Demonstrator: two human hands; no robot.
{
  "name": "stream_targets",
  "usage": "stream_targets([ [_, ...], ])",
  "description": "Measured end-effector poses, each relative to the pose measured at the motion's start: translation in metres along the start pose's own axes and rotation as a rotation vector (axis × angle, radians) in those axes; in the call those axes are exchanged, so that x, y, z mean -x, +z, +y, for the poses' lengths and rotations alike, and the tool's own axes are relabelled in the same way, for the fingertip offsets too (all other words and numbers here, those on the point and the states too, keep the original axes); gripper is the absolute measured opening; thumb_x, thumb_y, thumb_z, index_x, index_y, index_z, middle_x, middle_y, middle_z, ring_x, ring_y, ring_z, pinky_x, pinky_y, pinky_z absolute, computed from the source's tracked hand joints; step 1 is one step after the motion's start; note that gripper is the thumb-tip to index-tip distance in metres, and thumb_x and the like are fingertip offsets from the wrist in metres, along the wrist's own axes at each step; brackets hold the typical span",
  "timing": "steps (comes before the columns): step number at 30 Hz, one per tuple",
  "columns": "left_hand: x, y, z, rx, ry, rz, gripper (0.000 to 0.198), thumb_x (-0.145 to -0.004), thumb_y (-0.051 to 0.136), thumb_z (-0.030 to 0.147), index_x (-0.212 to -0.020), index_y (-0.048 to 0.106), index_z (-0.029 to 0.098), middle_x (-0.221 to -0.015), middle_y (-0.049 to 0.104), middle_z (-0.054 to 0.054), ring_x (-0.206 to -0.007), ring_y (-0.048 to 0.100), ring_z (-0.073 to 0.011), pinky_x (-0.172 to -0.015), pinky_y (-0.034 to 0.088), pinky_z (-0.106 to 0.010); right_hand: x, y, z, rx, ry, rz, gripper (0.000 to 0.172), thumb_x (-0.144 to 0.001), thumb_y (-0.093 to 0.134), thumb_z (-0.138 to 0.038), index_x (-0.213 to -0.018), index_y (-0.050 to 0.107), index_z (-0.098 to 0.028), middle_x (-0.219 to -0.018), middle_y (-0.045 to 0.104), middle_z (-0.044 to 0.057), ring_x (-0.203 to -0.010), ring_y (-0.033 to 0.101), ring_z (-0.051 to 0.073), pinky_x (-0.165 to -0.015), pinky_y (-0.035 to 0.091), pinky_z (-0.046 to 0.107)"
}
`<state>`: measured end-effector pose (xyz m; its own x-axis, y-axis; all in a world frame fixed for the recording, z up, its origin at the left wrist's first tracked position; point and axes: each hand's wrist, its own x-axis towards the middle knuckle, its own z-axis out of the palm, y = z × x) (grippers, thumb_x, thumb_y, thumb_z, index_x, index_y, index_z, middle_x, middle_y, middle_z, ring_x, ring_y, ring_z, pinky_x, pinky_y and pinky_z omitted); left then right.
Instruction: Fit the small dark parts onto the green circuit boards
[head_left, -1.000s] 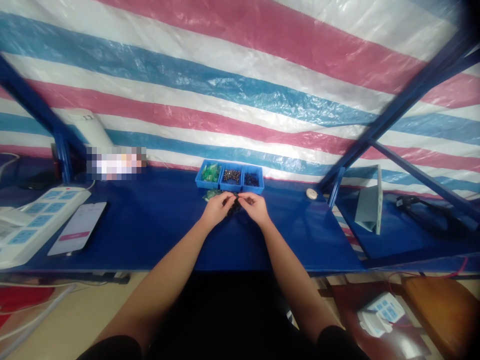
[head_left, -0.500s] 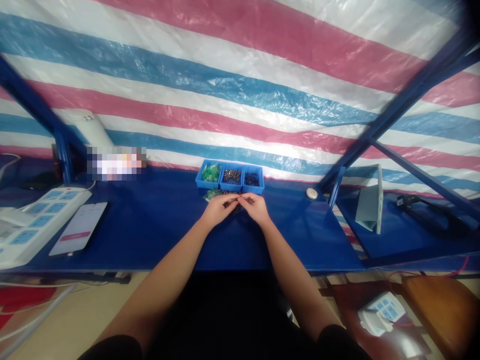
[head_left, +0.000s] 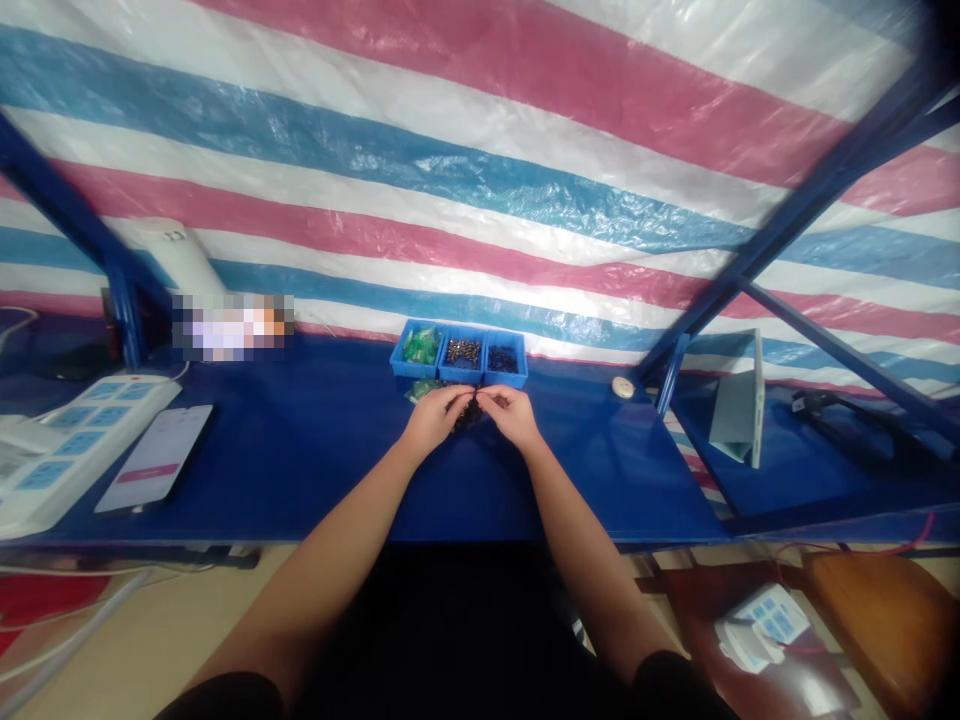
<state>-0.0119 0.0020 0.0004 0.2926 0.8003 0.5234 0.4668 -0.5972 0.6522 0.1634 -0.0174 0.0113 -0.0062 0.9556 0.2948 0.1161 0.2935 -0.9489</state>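
Observation:
My left hand [head_left: 433, 419] and my right hand [head_left: 511, 414] come together over the blue table, fingertips pinched and nearly touching. Whatever lies between the fingertips is too small to make out. Beneath them is a pile of small dark and brassy parts [head_left: 466, 416], partly covered by my fingers. A little heap of green pieces [head_left: 422, 389] lies just beyond my left hand. Behind stand three joined blue bins: the left bin [head_left: 400, 368] holds green pieces, the middle bin [head_left: 460, 376] shiny metal parts, the right bin [head_left: 507, 380] small dark parts.
On the left of the table [head_left: 300, 450] lie a phone [head_left: 156, 455] and a large white power strip [head_left: 82, 450]. A round whitish object [head_left: 622, 387] sits at right, near the blue metal frame [head_left: 675, 370]. A tablet-like stand [head_left: 739, 410] is farther right. Striped sheeting hangs behind.
My fingertips have shifted slightly, the left fingers now more closed and upright, showing more of the dark pile between my hands. The bins have stayed in place.

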Motion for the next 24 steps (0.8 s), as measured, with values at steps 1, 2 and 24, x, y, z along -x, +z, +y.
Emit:
stream_targets([
  [1,0.0000,-0.0003,-0.0007,-0.012,-0.013,0.000,0.027,-0.093,0.049,0.037,-0.108,0.068,0.024,-0.107,0.071,-0.003,-0.095,0.067,-0.0189,-0.089,0.052,-0.032,-0.0002,-0.0002,0.0005,-0.003,-0.003,0.013,0.029,-0.076,0.068,-0.044,-0.085,0.072,-0.017,-0.077,0.071,0.005,-0.068,0.064,0.017,-0.067,0.053,0.029],
  [2,0.0000,-0.0006,-0.0014,-0.021,-0.020,-0.001,0.028,-0.093,0.049,0.037,-0.108,0.067,0.024,-0.107,0.071,-0.003,-0.095,0.067,-0.0187,-0.088,0.052,-0.032,-0.0004,-0.0003,0.0010,-0.004,-0.003,0.024,0.028,-0.075,0.068,-0.044,-0.085,0.072,-0.017,-0.077,0.071,0.005,-0.068,0.064,0.018,-0.067,0.053,0.030],
  [24,-0.0001,-0.0021,0.0013,-0.049,-0.026,0.029,0.029,-0.092,0.049,0.040,-0.106,0.068,0.023,-0.103,0.072,-0.004,-0.090,0.068,-0.0189,-0.083,0.052,-0.031,0.0005,-0.0003,0.0028,0.033,0.001,0.058,0.028,-0.074,0.068,-0.045,-0.083,0.073,-0.020,-0.080,0.071,0.004,-0.067,0.063,0.017,-0.067,0.053,0.031],
])
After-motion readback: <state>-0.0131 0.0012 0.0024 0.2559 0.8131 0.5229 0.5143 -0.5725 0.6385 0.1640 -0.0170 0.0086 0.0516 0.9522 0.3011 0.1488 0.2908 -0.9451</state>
